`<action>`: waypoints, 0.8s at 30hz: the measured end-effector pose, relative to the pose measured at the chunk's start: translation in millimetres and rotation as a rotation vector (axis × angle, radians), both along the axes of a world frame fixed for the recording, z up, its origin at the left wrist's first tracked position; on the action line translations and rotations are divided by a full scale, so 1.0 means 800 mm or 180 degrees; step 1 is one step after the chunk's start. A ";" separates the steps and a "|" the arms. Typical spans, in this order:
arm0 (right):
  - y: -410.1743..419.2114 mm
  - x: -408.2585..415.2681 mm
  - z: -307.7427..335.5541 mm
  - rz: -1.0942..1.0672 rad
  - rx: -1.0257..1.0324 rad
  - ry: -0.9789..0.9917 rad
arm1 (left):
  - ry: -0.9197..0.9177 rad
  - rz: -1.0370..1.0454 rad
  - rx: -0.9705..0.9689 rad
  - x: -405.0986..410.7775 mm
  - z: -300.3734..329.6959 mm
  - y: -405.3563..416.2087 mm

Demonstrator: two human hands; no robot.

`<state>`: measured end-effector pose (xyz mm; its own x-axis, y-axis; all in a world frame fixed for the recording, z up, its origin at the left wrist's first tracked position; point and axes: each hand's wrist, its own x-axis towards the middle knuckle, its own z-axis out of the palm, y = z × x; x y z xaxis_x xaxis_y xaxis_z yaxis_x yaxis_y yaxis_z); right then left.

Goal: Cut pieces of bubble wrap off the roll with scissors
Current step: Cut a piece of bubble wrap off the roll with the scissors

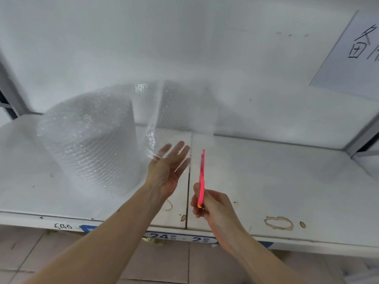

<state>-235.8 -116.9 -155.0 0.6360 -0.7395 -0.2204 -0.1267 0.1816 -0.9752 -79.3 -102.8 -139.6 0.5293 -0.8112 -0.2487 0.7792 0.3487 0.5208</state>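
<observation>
A big roll of clear bubble wrap (90, 144) stands upright on the left of a white shelf (276, 181). A loose sheet of bubble wrap (176, 103) runs from the roll to the right, blurred. My left hand (166, 171) is raised at the sheet's lower edge. Its fingers are spread behind the film and its thumb is at the crumpled edge, holding the sheet. My right hand (215, 210) grips pink scissors (202, 177) with the blades closed and pointing up, just right of the left hand.
A white wall backs the shelf, with a handwritten paper sign (352, 54) at the upper right. Rust rings (279, 223) mark the shelf front. A label (180, 239) sits on the shelf edge. Metal uprights (363, 136) frame the shelf; tiled floor (164, 263) lies below.
</observation>
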 end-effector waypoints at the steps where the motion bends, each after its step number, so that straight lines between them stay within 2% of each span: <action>1: 0.000 0.000 0.000 0.0009 0.0007 -0.0023 | 0.0048 0.0000 -0.0001 0.000 0.001 0.000; 10: -0.001 -0.001 0.001 0.0027 -0.0005 -0.0063 | 0.0290 0.0022 -0.0216 -0.016 -0.002 -0.002; 16: 0.000 -0.003 0.005 0.0101 0.0201 -0.0301 | 0.0222 0.0107 -0.0163 -0.019 -0.002 -0.002; 24: 0.000 -0.003 0.005 0.0056 0.0108 -0.0179 | 0.0192 0.0188 -0.0150 -0.023 -0.002 -0.002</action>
